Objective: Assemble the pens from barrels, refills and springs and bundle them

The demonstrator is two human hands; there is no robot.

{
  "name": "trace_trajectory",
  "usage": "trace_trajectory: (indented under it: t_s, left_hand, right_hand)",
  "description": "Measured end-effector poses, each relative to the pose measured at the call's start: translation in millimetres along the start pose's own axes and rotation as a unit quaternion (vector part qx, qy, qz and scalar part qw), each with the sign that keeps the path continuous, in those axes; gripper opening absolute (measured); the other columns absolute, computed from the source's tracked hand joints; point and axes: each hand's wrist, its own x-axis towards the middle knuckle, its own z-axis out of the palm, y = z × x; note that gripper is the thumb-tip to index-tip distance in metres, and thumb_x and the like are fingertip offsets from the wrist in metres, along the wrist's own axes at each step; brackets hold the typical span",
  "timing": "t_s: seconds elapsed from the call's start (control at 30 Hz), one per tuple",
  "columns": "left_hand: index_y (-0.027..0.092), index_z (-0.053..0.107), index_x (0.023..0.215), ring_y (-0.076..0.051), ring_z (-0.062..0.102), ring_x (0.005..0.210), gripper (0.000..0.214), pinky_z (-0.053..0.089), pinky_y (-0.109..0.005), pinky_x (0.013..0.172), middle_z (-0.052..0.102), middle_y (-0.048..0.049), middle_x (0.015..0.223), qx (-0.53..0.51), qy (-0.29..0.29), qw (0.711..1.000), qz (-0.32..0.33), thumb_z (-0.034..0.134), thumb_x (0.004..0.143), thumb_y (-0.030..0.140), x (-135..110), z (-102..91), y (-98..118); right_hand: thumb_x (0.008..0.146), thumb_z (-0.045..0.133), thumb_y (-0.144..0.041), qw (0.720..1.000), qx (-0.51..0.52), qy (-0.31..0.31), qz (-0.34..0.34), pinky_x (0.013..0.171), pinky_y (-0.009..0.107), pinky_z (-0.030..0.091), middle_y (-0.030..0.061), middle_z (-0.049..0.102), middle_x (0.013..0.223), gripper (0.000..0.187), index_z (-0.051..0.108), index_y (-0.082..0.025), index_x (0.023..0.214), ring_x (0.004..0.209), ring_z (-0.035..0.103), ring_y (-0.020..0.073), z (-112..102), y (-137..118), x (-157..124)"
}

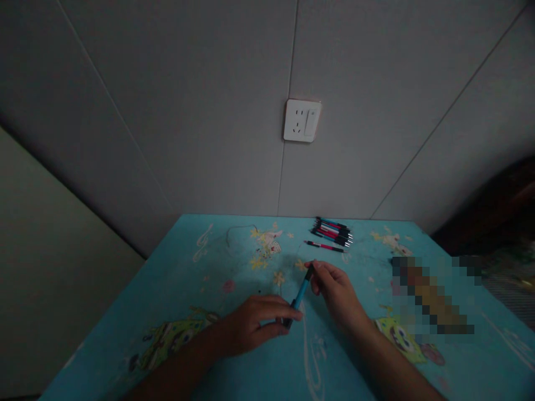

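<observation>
A blue pen (pixel 301 291) with black ends slants between my two hands, above the table. My left hand (pixel 267 322) is closed on its lower black end, thumb and fingers on either side. At the upper black end, my right hand (pixel 330 279) pinches the pen between thumb and fingertips. Beyond my right hand, a red and black pen (pixel 326 246) lies by itself on the table. Just behind that one is a pile of several pens (pixel 332 231) in blue, red and black, their tips pointing right.
The table (pixel 251 379) has a light blue cover printed with cartoon figures and flowers. Its back edge meets a grey panelled wall (pixel 209 111) with a white socket and switch (pixel 302 121). A pixelated, blurred-out patch (pixel 434 298) covers something long at the right.
</observation>
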Motion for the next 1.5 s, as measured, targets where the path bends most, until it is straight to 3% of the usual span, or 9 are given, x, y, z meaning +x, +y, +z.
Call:
trace_trajectory:
  t_s: [0.23,0.47,0.57,0.67,0.83,1.0,1.13,1.3,1.5]
  left_hand:
    - [0.024,0.062,0.125,-0.017,0.064,0.091,0.033,0.05,-0.03,0.087,0.069,-0.0064,0.104,-0.016,0.044,0.999,-0.014,0.06,0.092,0.028,-4.8,2.4,-1.0]
    - [0.017,0.05,0.135,-0.014,0.063,0.067,0.041,0.053,-0.026,0.066,0.069,-0.003,0.082,-0.057,0.274,0.941,-0.189,0.044,0.099,0.035,-1.4,-1.2,-19.3]
    - [0.019,0.062,0.122,-0.016,0.065,0.071,0.033,0.054,-0.028,0.068,0.07,-0.0037,0.084,-0.001,0.255,0.944,-0.209,0.047,0.097,0.036,0.0,-5.2,-28.8]
    - [0.023,0.068,0.109,-0.02,0.066,0.093,0.024,0.054,-0.034,0.084,0.07,-0.0051,0.104,0.108,0.201,0.961,-0.159,0.049,0.096,0.032,-0.8,-1.4,-36.3]
    - [0.024,0.064,0.112,-0.021,0.064,0.101,0.024,0.054,-0.036,0.087,0.067,-0.0044,0.111,0.258,0.19,0.934,-0.155,0.045,0.098,0.029,-5.4,6.3,-41.8]
    - [0.024,0.062,0.113,-0.021,0.063,0.101,0.023,0.053,-0.037,0.09,0.065,-0.0047,0.109,0.295,0.21,0.922,-0.139,0.046,0.099,0.031,-9.4,-7.2,-48.7]
    - [0.025,0.061,0.117,-0.022,0.062,0.105,0.025,0.053,-0.04,0.094,0.063,-0.0051,0.113,0.316,0.241,0.911,-0.115,0.047,0.098,0.031,-9.2,-14.4,-52.3]
    - [0.023,0.048,0.134,-0.024,0.059,0.112,0.038,0.053,-0.042,0.095,0.049,-0.0117,0.135,0.317,0.275,0.902,-0.105,0.048,0.097,0.028,-7.0,-10.1,-47.8]
    - [0.022,0.062,0.112,-0.021,0.061,0.107,0.022,0.052,-0.04,0.097,0.054,-0.0088,0.129,0.338,0.22,0.911,-0.09,0.047,0.097,0.024,-8.3,-5.0,-47.8]
  right_hand:
    - [0.092,0.058,-0.05,1.0,0.006,0.012,-0.009,0.052,0.023,0.032,-0.0023,0.051,0.057,0.038,0.071,-0.014,0.093,0.053,0.043,0.0107,0.6,-2.8,-0.1]
    - [0.092,0.058,-0.045,0.999,0.012,0.007,-0.048,0.049,0.022,0.038,0.0009,0.061,0.074,0.032,0.071,-0.017,0.097,0.052,0.05,0.0091,0.6,-7.7,-0.1]
    - [0.093,0.055,-0.043,0.993,-0.065,0.002,-0.095,0.055,0.024,0.044,0.0018,0.063,0.078,0.029,0.07,-0.02,0.103,0.058,0.055,0.012,4.5,-10.4,-8.6]
    - [0.095,0.053,-0.034,0.959,-0.196,-0.024,-0.203,0.069,0.029,0.048,0.0048,0.065,0.086,0.023,0.069,-0.021,0.107,0.073,0.06,0.0158,6.8,-13.9,-17.5]
    - [0.095,0.051,-0.023,0.909,-0.282,-0.081,-0.295,0.074,0.029,0.047,0.0052,0.062,0.087,0.023,0.065,-0.02,0.113,0.079,0.059,0.0166,3.9,-19.0,-20.0]
    - [0.097,0.049,-0.024,0.898,-0.328,-0.086,-0.279,0.075,0.028,0.048,0.0059,0.064,0.091,0.023,0.064,-0.019,0.114,0.081,0.06,0.0162,-4.1,-21.4,-11.3]
    - [0.098,0.049,-0.025,0.845,-0.443,-0.105,-0.28,0.086,0.033,0.047,0.0075,0.068,0.096,0.024,0.066,-0.02,0.114,0.09,0.062,0.0194,-20.9,-14.6,6.0]
    - [0.098,0.047,-0.023,0.788,-0.571,0.027,-0.227,0.092,0.033,0.046,0.0095,0.07,0.105,0.027,0.068,-0.02,0.115,0.098,0.063,0.0213,-63.3,-0.9,38.5]
    - [0.096,0.046,-0.022,0.769,-0.606,0.111,-0.167,0.093,0.033,0.044,0.0118,0.069,0.109,0.03,0.07,-0.017,0.114,0.103,0.061,0.0236,-106.9,9.0,60.2]
